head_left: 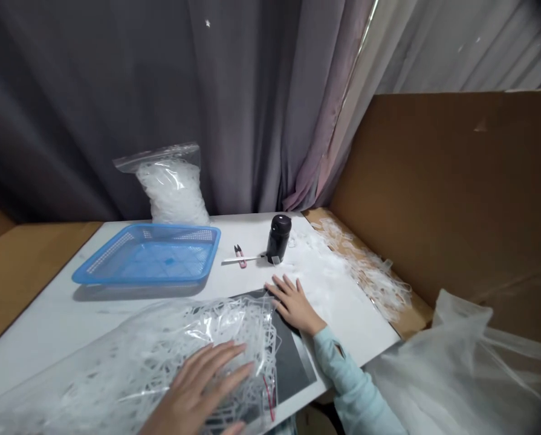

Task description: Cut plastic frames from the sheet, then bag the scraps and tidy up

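Observation:
A large clear plastic bag point(152, 362) full of thin white plastic loops lies across the front of the white table. My left hand point(202, 383) rests over the bag's right part, its fingers apart and grasping nothing. Beyond the bag's right end, my right hand point(295, 305) lies palm down with fingers spread at the edge of a dark grey mat point(292, 362), which the bag partly covers. A red strip point(269, 397) shows at the bag's right end.
A blue plastic basket point(161, 260) stands at left, with a filled zip bag point(174, 187) behind it. Small thread snips point(240, 257), a thin white pen-like tool point(240, 260) and a black bottle point(278, 238) are mid-table. White loops point(379, 278) lie scattered along the right cardboard point(456, 193).

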